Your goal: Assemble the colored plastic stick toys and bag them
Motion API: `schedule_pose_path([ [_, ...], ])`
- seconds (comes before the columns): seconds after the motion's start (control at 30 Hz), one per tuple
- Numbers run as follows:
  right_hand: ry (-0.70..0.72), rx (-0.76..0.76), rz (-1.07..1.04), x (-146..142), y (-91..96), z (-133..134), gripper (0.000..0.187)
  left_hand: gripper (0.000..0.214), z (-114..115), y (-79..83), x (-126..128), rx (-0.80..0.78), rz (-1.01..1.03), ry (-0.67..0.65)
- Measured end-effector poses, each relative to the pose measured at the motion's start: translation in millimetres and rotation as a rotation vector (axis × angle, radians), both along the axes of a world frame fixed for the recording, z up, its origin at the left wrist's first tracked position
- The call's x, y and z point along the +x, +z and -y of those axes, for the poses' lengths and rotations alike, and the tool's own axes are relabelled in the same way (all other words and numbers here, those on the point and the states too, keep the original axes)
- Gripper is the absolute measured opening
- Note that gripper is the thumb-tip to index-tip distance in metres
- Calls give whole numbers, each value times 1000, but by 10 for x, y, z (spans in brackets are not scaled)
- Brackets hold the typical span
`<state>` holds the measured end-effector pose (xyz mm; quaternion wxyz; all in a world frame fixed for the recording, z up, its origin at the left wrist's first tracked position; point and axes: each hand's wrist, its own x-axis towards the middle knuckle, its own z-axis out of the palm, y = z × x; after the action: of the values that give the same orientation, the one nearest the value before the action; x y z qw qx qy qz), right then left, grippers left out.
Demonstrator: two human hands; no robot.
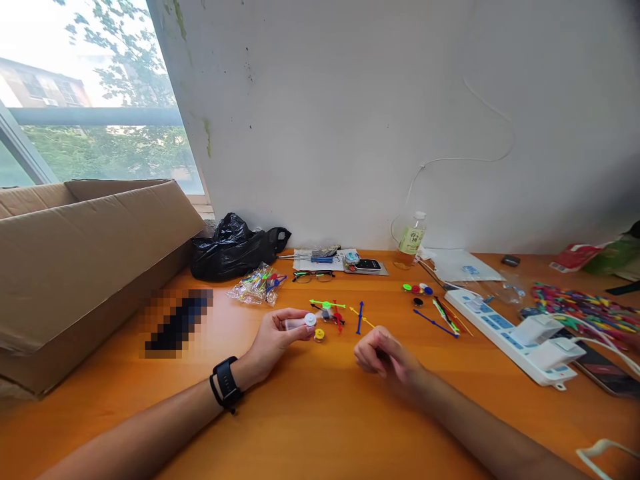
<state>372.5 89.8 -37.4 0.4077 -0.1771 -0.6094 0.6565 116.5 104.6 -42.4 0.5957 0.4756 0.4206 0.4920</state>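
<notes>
In the head view my left hand [275, 335] grips a pale white cylinder [298, 323] between thumb and fingers, and a round white disc shows at its right end. Just below that end is a small yellow round piece [319, 335] on the table. My right hand [379, 351] is held to the right with its fingers curled in; whatever is inside them, if anything, is hidden. Beyond the hands are a green arrow [327, 305] on a round base, red arrow pieces [339, 317], a blue arrow [359, 318] and a yellow arrow [364, 319].
A cardboard box [100, 253] and a black plastic bag [235, 250] are at the left. Glasses [313, 276] and a bottle [411, 241] stand at the back. Right lie coloured discs [417, 289], a power strip [500, 330] and many coloured pieces [585, 310].
</notes>
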Motion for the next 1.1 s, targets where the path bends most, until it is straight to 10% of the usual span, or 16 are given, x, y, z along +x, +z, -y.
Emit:
schedule_pose_path([
  [0.6, -50, -9, 286, 40, -115, -28, 70, 40, -436, 42, -372, 419, -439, 152],
  [1.1, 14, 159, 386, 26, -137, -63, 70, 48, -570, -147, -384, 428, -607, 42],
])
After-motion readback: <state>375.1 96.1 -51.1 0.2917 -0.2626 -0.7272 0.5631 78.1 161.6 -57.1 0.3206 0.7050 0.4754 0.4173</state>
